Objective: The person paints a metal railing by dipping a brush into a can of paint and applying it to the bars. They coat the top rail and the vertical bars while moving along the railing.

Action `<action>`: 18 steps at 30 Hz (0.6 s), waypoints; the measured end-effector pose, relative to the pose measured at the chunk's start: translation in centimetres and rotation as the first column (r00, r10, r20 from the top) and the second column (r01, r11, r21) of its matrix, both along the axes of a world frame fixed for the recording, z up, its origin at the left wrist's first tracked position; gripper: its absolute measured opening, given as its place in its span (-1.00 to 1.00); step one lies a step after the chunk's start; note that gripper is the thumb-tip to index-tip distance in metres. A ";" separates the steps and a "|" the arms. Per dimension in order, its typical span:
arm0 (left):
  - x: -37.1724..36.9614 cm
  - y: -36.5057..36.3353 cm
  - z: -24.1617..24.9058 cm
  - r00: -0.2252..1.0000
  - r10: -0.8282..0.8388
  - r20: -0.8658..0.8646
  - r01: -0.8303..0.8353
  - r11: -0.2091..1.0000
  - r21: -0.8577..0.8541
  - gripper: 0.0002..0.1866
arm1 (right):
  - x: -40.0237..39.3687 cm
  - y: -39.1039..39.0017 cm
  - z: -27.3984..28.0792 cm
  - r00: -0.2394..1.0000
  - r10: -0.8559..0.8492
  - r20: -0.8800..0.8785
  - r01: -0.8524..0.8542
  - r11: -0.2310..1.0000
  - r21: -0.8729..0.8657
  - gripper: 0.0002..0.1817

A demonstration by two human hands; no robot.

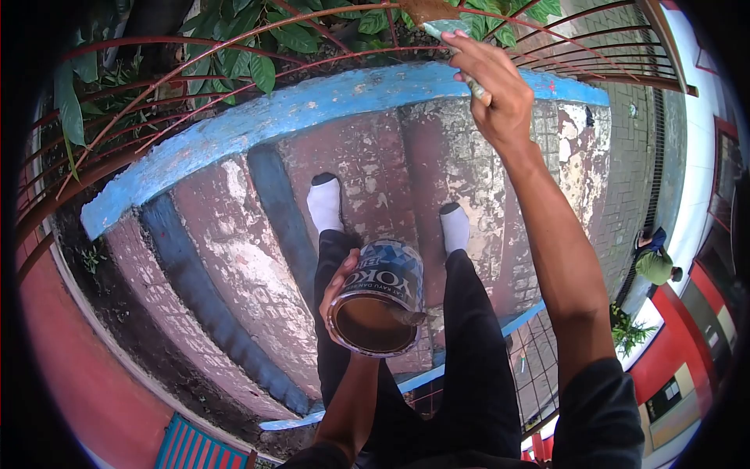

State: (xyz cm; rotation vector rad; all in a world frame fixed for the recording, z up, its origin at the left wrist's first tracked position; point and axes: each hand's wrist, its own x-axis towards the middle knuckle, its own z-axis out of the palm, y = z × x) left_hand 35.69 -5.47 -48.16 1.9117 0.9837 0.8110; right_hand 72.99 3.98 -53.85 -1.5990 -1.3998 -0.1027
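Head view: the left hand (337,291) wrapped round the side of an open paint can (381,306) just below frame centre, fingers closed on its wall. The can held brown paint, so it likely felt fairly heavy, rigid, and slick where drips ran; a grip round the body kept it level. At 12 o'clock the right hand (494,87) closed on a brush (451,41) against the red railing (234,59). The bristles were partly cut off by leaves and the frame edge, and the can's label was only partly readable.
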 end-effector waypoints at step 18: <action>0.2 -0.3 -0.3 0.996 -0.088 0.008 0.087 0.996 0.030 0.37 | 3.0 -0.6 0.7 0.993 0.073 0.094 -0.063 0.993 -0.104 -0.69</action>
